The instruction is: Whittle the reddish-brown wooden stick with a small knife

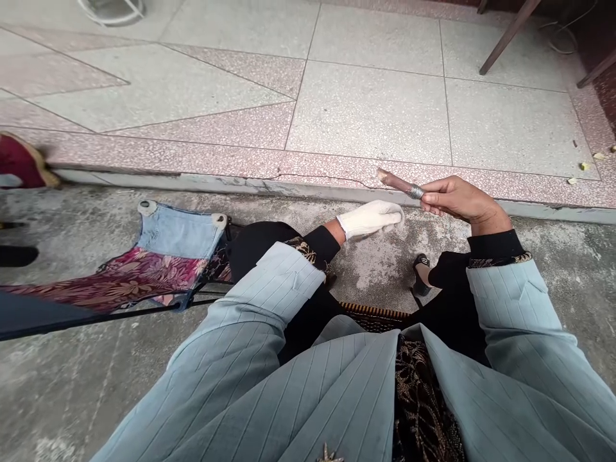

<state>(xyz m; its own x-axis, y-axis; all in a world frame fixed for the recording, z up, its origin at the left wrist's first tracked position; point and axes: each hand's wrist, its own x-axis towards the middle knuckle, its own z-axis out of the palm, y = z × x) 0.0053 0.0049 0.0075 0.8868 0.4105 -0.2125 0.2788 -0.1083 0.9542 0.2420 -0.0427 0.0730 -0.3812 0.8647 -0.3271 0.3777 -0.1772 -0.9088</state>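
Observation:
My right hand (pixel 457 200), bare, is closed around a short brownish stick-like tool (pixel 398 183) with a silver metal band, holding it out to the left above the concrete ground. My left hand (pixel 371 219) wears a white glove and hovers just below the tool's tip, fingers curled loosely together; nothing shows in it. Both arms are in light blue pinstriped sleeves over black cuffs with gold pattern. I am seated, knees in black fabric below the hands.
A raised tiled step (pixel 308 179) with pink and grey terrazzo runs across ahead. To the left a low folding stool (pixel 163 263) with denim and red floral fabric. A dark red object (pixel 19 163) at far left. Wooden furniture legs (pixel 510 35) at top right.

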